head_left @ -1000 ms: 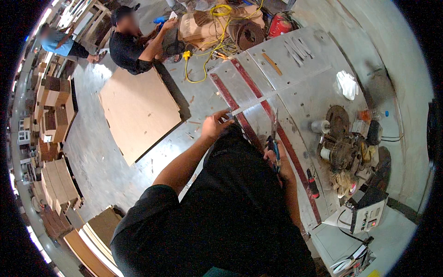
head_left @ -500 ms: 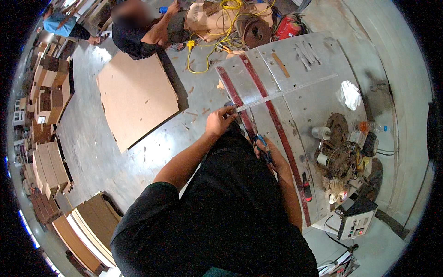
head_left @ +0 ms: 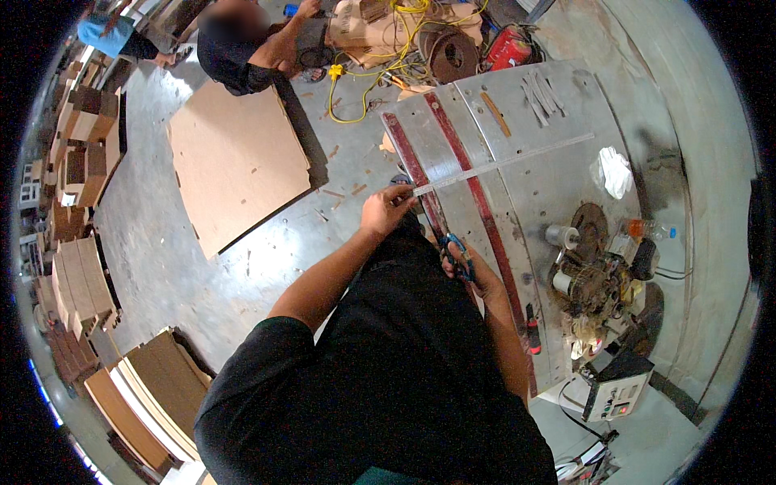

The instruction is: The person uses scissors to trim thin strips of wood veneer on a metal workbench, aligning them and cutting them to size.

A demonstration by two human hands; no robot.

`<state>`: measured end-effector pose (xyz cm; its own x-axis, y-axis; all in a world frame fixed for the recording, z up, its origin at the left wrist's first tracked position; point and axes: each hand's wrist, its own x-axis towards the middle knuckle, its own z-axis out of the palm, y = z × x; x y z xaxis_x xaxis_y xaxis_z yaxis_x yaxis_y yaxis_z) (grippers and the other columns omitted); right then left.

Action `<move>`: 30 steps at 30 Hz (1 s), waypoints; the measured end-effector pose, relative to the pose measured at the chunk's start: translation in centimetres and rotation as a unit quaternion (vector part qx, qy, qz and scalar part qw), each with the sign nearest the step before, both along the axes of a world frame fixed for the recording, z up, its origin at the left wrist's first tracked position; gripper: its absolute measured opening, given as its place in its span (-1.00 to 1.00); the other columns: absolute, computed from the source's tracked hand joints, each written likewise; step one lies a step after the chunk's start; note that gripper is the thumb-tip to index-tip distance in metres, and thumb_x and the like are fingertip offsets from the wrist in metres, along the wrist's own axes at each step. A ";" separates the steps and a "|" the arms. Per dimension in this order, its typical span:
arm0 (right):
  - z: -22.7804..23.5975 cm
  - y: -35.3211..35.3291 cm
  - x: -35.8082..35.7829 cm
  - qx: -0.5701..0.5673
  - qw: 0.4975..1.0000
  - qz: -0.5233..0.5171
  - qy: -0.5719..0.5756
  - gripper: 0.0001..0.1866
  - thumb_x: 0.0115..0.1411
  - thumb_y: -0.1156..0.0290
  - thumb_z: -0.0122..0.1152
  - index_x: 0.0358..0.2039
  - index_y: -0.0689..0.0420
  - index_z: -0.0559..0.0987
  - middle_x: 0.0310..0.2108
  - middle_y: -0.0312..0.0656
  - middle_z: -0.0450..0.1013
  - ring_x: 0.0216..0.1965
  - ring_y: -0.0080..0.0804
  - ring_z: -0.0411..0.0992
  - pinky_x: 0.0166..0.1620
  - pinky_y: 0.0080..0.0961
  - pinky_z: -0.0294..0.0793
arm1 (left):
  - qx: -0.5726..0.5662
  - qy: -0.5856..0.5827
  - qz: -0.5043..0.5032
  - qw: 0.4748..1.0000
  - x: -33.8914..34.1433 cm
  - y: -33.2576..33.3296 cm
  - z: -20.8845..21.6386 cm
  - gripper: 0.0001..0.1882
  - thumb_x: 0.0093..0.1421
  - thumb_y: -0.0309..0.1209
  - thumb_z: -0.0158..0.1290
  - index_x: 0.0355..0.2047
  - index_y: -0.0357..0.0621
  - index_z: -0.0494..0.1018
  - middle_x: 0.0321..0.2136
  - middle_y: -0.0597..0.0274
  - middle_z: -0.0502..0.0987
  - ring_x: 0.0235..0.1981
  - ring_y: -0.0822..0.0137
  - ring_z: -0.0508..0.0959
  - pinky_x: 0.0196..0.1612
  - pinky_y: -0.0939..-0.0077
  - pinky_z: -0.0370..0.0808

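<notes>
My left hand (head_left: 386, 212) pinches the near end of a long, thin, pale grey strip (head_left: 517, 158). The strip runs across the metal tabletop (head_left: 550, 182) and over two dark red bars (head_left: 461, 145) set in it. Lower down, beside the table's near edge, my right hand (head_left: 477, 271) is closed round scissors (head_left: 459, 254) with blue and black handles. Their blades point up toward the left hand, apart from the strip, and are partly hidden against the red bar. Several short grey strips (head_left: 540, 95) and a narrow brown piece (head_left: 495, 113) lie at the table's far end.
A red-and-black tool (head_left: 533, 330), white cloth (head_left: 616, 171), bottle (head_left: 653, 230) and tangled scrap pile (head_left: 602, 283) occupy the table's right side. A control box (head_left: 618, 392) stands below. Leftward, a cardboard sheet (head_left: 242, 166) lies on the floor near a crouching person (head_left: 234, 52); board stacks (head_left: 85, 283) line the left.
The view has shifted slightly. Both hands keep nearly the same places, the left still on the strip and the right still holding the scissors.
</notes>
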<state>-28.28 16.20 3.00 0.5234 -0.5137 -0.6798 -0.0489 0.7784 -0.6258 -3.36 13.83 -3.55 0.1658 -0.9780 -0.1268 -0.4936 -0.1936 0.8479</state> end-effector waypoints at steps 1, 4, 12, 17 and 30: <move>0.2 -0.2 -0.2 -0.005 1.000 0.015 0.013 -0.54 0.26 -0.08 0.17 -0.17 0.08 0.41 -0.50 -0.40 0.36 -0.48 -0.62 0.36 -0.38 -0.63 0.36 | -0.004 -0.005 0.003 1.000 0.0 0.0 0.0 -0.64 0.13 -0.18 0.28 -0.13 -0.10 0.61 -0.35 0.12 0.66 -0.42 0.23 0.62 -0.28 0.34 0.54; -0.1 -0.6 -0.9 0.025 0.998 0.031 0.048 -0.46 0.24 -0.17 0.16 -0.18 0.11 0.43 -0.50 -0.37 0.37 -0.45 -0.58 0.36 -0.34 -0.59 0.36 | -0.014 -0.009 0.002 1.000 -0.1 -0.1 0.8 -0.66 0.14 -0.18 0.27 -0.16 -0.10 0.62 -0.36 0.10 0.66 -0.40 0.20 0.63 -0.27 0.32 0.55; -0.7 -0.9 -1.2 0.023 0.996 0.066 0.050 -0.52 0.29 -0.11 0.12 -0.13 0.08 0.43 -0.49 -0.37 0.37 -0.45 -0.54 0.37 -0.33 -0.54 0.39 | -0.016 -0.003 -0.002 1.000 0.1 -0.4 1.6 -0.68 0.14 -0.18 0.27 -0.18 -0.10 0.63 -0.33 0.05 0.66 -0.33 0.18 0.67 -0.23 0.32 0.56; -2.3 -0.3 -0.9 -0.032 0.998 0.045 0.040 -0.47 0.25 -0.15 0.16 -0.09 0.08 0.43 -0.48 -0.39 0.36 -0.43 -0.57 0.37 -0.33 -0.55 0.40 | -0.004 0.019 0.003 1.000 -0.1 -0.4 1.7 -0.66 0.12 -0.19 0.29 -0.17 -0.11 0.62 -0.34 0.04 0.66 -0.35 0.21 0.66 -0.26 0.34 0.56; -3.9 -1.0 -0.2 0.041 0.998 0.043 0.010 -0.28 0.13 -0.30 0.19 0.01 0.08 0.40 -0.41 -0.37 0.38 -0.36 -0.55 0.38 -0.24 -0.54 0.41 | -0.030 0.028 0.000 0.999 -0.3 0.2 0.7 -0.67 0.16 -0.24 0.27 -0.18 -0.22 0.61 -0.30 0.05 0.67 -0.30 0.26 0.66 -0.20 0.39 0.56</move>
